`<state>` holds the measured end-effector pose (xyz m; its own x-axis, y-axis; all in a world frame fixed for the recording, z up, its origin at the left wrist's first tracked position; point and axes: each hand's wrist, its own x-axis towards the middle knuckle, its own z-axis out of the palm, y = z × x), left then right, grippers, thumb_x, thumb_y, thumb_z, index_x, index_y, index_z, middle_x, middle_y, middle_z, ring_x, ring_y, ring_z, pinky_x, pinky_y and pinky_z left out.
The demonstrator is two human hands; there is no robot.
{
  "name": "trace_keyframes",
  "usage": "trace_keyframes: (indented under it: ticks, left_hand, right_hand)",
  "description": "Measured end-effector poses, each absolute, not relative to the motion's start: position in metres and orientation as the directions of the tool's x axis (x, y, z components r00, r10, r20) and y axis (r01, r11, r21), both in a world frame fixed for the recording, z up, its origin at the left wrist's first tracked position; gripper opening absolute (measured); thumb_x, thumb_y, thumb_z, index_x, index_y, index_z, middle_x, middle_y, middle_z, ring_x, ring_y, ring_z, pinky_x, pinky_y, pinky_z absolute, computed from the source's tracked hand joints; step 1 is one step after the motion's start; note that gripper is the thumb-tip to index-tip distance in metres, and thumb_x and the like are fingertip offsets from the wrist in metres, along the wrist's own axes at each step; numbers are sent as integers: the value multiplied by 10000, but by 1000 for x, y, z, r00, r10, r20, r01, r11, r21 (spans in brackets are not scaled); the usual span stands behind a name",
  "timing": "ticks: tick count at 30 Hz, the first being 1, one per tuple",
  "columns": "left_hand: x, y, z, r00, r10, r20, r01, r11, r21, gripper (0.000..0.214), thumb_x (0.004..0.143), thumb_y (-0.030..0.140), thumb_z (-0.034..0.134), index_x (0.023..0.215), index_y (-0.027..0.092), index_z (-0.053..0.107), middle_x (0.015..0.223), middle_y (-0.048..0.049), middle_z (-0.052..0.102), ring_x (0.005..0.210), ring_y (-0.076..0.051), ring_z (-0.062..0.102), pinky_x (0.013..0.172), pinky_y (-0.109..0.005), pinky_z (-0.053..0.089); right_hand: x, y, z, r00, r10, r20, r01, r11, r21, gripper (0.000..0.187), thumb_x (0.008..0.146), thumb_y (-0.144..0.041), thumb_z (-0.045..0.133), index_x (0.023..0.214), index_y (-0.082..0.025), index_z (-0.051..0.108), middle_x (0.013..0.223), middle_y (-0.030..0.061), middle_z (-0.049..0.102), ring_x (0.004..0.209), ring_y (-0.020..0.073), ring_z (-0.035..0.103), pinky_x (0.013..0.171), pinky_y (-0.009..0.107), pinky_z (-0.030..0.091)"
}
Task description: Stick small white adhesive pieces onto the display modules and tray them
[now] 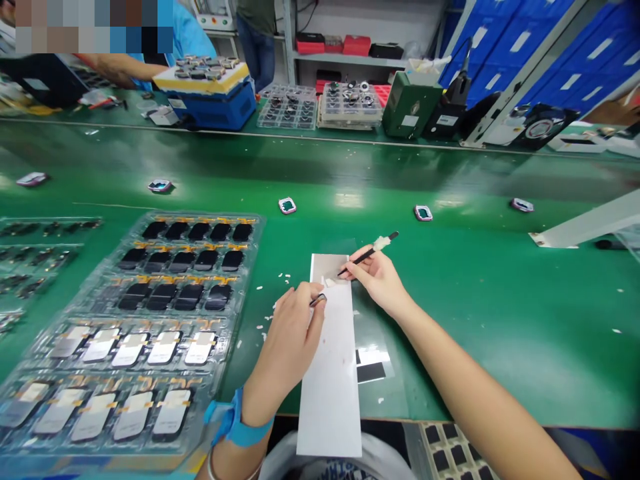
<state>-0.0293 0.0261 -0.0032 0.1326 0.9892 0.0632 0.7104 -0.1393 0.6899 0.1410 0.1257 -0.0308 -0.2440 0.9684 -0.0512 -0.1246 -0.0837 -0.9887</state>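
Note:
My left hand (299,327), with a blue strap at the wrist, pinches a small dark-edged piece (318,300) over a long white sheet (330,373). Most of that piece is hidden by the fingers. In my right hand (376,277) is a thin black pointed tool (367,255) that looks like tweezers, with pale wrapping near its rear end. Its tip points down-left at the sheet's greyish upper part, close to a small whitish piece (330,283). Both hands are near each other at the sheet's upper end.
On the left lies a clear tray (227,333) of small screens, some black side up, some silver. Small device frames (287,205) sit in a row across the green bench. White scraps (260,327) lie near my left hand. Across the bench, a person's arm (120,69) rests beside a blue box (220,107).

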Motion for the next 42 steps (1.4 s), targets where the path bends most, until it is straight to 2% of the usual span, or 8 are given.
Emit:
trace_keyframes:
  ticks: [2,9,14,19,25,30,36,42]
  left_hand:
    - [-32,26,-1,106,992,62,694,-119,710,108,1038,252,350,1042,225,454,1252,-132,641,1159,-274,593,963,-495,447]
    - [-35,24,0,200,980,13,617,-136,775,121,1029,256,379,999,249,496,1221,-77,666,1301,-270,506,1092,-544,350]
    - [-35,19,-2,278,961,9,726,-216,652,110,1019,208,390,1076,245,476,1300,-67,671,1378,-254,467,1201,-608,161]
    - [-32,16,-3,308,951,4,812,-265,520,215,1028,212,373,1231,201,445,1368,-101,638,1444,-276,384,1200,-615,178]
    - [-34,16,-7,302,952,41,792,-275,546,180,1035,216,362,1190,218,453,1379,-96,629,1440,-260,397,1202,-606,185]
    - [-37,15,-6,292,952,89,754,-287,591,156,1042,225,354,1171,226,442,1417,-107,597,1488,-237,307,1215,-587,156]
    - [-36,15,-4,332,943,-17,781,-265,565,170,1050,232,327,1169,226,448,1420,-85,601,1478,-240,328,1220,-580,147]
    - [-35,17,-6,296,955,-20,784,-231,576,110,1036,234,354,1100,235,444,1371,-78,640,1431,-238,406,1225,-582,92]
  right_hand:
    - [148,125,-23,-320,944,-77,-109,-118,-987,491,635,-526,857,824,-208,535,714,-1,711,617,147,712,647,300,595]
    - [157,121,-15,-509,845,-165,-28,-208,-978,423,630,-407,881,815,-199,561,635,-41,660,563,143,692,532,263,567]
    - [157,121,-19,-551,817,-168,-34,-223,-974,395,671,-407,857,824,-201,557,659,-32,677,597,141,704,595,278,590]
    - [159,120,-17,-594,786,-169,-49,-245,-968,411,691,-439,844,820,-194,540,640,-25,673,596,144,708,607,277,588]
    - [168,125,-14,-563,812,-154,-55,-223,-973,399,700,-380,856,848,-193,536,700,-19,685,613,123,699,612,253,575]
    - [170,127,-16,-528,836,-148,-42,-199,-979,363,719,-367,844,844,-192,550,698,-21,677,655,126,710,639,244,585]
    - [159,122,-20,-544,820,-177,-46,-239,-970,386,677,-365,871,831,-185,566,661,-29,667,624,141,719,608,244,597]
    - [155,120,-13,-549,817,-179,-95,-274,-957,385,665,-391,878,786,-178,581,621,-15,688,579,128,707,587,223,590]
